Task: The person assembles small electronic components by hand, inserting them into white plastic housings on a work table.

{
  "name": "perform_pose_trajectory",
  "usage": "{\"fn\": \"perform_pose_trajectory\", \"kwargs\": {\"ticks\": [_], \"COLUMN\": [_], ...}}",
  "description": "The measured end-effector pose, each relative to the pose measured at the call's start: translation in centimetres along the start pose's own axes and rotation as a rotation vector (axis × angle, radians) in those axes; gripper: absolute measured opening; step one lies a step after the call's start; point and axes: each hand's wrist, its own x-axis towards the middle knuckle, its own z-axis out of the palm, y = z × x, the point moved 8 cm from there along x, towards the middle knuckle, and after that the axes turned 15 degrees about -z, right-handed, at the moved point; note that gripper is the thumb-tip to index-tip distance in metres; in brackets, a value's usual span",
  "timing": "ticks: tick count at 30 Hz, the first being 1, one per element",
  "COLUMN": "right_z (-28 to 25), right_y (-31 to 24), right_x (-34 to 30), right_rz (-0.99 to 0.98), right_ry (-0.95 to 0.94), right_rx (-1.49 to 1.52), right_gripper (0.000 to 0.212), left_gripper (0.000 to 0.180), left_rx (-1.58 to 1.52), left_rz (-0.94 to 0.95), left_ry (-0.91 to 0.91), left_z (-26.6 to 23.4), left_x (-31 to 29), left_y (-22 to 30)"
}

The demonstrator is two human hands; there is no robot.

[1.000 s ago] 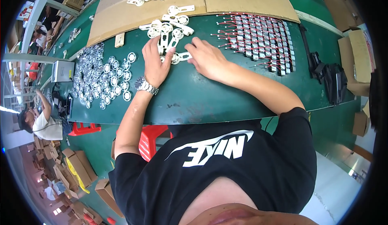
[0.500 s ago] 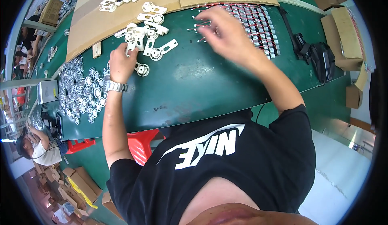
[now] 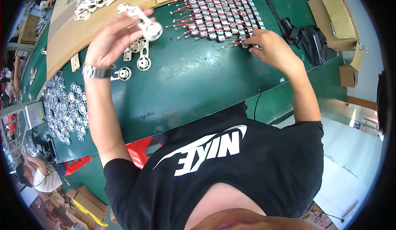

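Observation:
My left hand (image 3: 111,40), raised over the table, grips a white plastic housing (image 3: 152,31) with a round ring at its end; the part is slightly blurred. Under and beside this hand lie more white housings (image 3: 143,60), some hidden by it. My right hand (image 3: 274,50) is at the near right corner of rows of silver wired cells (image 3: 214,13), which have red leads and small white plugs. Its fingertips are pinched at a wired cell (image 3: 243,40) on that edge, partly hidden by the fingers.
Flattened cardboard (image 3: 66,36) with more white housings lies along the far side. Shiny metal rings (image 3: 68,110) are heaped at the left. A black pouch (image 3: 313,44) and open carton (image 3: 338,19) are at the right. Other people work at the far left.
My left hand has lifted a white housing off the pile. My right hand has moved from the far left of the wired cells to their near right corner. The view has shifted.

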Motion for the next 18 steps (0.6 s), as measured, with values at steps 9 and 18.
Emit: {"fn": "perform_pose_trajectory", "kwargs": {"ticks": [9,18], "right_z": [2.1,0.8], "right_y": [0.5,0.4], "right_x": [-0.4,-0.9], "right_rz": [0.043,0.090], "right_ry": [0.022,0.074], "right_rx": [0.011,0.281], "right_gripper": [0.029,0.026], "left_gripper": [0.042,0.048], "left_rx": [0.132,0.071], "left_rz": [0.195,0.306], "left_ry": [-0.039,-0.109], "left_z": [3.0,0.9], "left_x": [4.9,3.1], "left_y": [1.6,2.6]}}
